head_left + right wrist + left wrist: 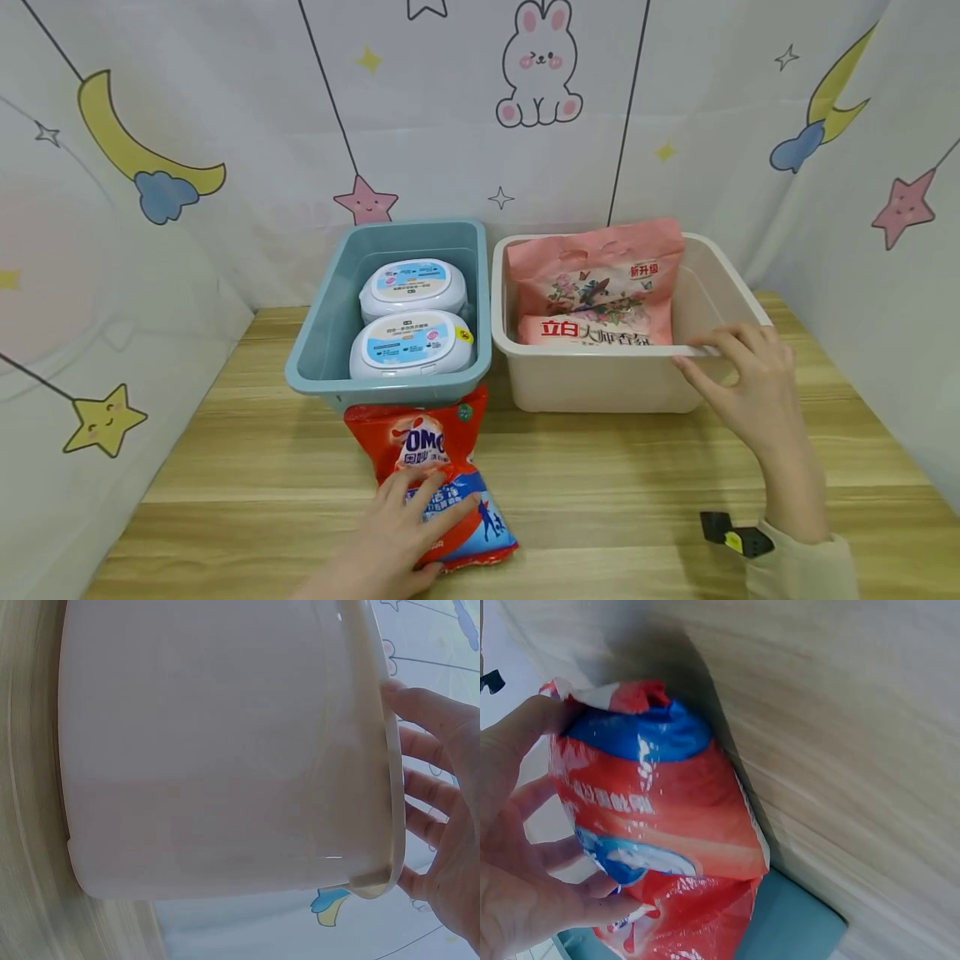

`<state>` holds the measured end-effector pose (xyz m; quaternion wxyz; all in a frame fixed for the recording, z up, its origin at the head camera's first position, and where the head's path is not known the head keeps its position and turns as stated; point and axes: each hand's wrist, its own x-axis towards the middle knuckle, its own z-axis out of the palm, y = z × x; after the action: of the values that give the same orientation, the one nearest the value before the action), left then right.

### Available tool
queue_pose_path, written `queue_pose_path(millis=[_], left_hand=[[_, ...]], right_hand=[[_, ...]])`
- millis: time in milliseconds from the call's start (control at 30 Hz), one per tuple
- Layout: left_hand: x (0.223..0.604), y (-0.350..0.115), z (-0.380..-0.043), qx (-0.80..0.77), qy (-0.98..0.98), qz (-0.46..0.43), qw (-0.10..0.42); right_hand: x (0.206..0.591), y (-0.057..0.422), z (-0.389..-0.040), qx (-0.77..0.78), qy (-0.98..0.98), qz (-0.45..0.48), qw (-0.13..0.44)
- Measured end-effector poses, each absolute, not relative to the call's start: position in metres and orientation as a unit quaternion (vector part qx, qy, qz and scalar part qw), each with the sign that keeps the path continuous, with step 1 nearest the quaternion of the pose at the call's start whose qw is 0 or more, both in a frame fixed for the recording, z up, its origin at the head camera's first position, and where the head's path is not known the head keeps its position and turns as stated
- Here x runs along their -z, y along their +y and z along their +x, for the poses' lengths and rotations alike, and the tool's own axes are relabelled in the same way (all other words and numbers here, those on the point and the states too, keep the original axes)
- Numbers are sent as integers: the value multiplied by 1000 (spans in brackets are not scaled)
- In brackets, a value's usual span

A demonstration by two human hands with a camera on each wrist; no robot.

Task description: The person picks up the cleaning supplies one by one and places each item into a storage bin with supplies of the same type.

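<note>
A red and blue OMO laundry detergent bag [450,433] lies on the wooden table in front of the blue bin [315,387]. My left hand [397,533] holds it, with fingers spread over its printed face and the thumb at its near edge; the left wrist view shows the thumb on the bag's [652,802] end. My right hand [750,383] grips the front rim of the white bin [600,383] near its right corner. In the right wrist view the thumb is on the rim, and the fingers go behind it. Inside that bin a pink detergent bag [600,275] leans upright.
Two white lidded boxes [411,346] with blue labels sit one behind the other in the blue bin. Both bins stand side by side on the wooden table [600,500], close to a printed curtain [450,125]. A black strap [735,535] crosses the right wrist.
</note>
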<state>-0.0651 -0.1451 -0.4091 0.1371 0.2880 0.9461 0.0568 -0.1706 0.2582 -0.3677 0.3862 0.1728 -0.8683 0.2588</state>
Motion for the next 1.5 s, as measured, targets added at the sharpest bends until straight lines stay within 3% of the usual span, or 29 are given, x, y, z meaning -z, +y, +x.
queue_pose_path(millis=[833,1000,1233,1500], left_hand=[[423,-132,-58,-37,945,308,107],[424,-134,-56,-26,945,319,68],[420,-138,-52,-22,949,308,59],[417,-138,-47,-18,939,344,-11]], right_hand=[[367,259,-170,-251,-872,173,384],[368,258,-169,-249,-873,172,383],[369,257,-170,-247,-875,170,380],[369,256,-170,-248,-873,171,383]])
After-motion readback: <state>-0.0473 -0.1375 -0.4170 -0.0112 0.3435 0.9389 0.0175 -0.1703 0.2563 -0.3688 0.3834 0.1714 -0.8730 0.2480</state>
